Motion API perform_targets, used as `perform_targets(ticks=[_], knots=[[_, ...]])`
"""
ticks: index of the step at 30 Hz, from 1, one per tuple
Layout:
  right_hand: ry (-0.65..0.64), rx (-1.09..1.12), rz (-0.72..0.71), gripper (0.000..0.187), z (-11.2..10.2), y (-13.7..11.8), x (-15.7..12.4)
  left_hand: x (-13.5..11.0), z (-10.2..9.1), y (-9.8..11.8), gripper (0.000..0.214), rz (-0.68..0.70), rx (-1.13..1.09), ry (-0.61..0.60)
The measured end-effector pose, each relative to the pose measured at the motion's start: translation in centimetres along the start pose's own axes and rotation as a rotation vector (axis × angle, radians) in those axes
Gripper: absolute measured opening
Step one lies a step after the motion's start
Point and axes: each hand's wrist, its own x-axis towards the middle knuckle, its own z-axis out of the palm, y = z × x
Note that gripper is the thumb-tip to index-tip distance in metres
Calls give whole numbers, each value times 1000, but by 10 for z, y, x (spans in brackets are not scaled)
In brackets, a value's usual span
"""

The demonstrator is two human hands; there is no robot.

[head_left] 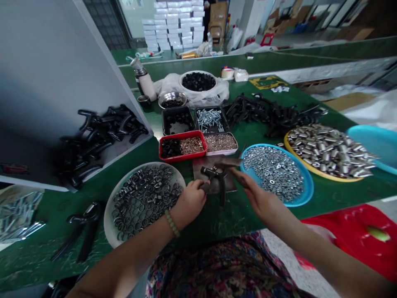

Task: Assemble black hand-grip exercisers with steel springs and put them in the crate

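Observation:
My left hand (191, 202), with a beaded bracelet at the wrist, is closed around one leg of a black two-legged handle piece (221, 186). That piece lies over a dark metal plate (229, 186) on the table, its other leg pointing towards me. On the right, my right hand (256, 193) has its fingers closed on a dark, blurred tool (228, 164), possibly a hammer, just above the handle piece's top. Whether tool and piece touch, I cannot tell. A white bowl of metal rings (109, 219) stands beside my left forearm; a blue tray of nuts (307, 194) is beside my right hand.
Behind the plate are a red tray (182, 158) of small parts, a white tray of rivets (221, 142) and a black tray of screws (210, 119). Metal sleeves (328, 149) fill a yellow tray. Black handles (108, 124) lie in a grey bin. A similar handle assembly (85, 227) rests front left.

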Motion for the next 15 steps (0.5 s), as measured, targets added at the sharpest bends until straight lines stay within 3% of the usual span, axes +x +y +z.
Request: perform_targets(ticks=[3,6,8,11,13,15], knots=[[-95,-87,-2,50,7,18,-1,2,-11,-5,28,21,-50,12],[104,-203,45,54,0,68,-6,25,-45,-35,23,-19,-21,155],[217,-394,123,58,-12,111,-8,51,-75,-66,20,-146,139,267],[187,-589,131,57,-27,156,-6,87,-108,-105,13,-197,389,126],[190,-679,113,54,-27,154,-2,99,-112,-115,10,-180,445,36],[244,-742,92,51,-20,127,5,102,-105,-113,9,-153,439,0]])
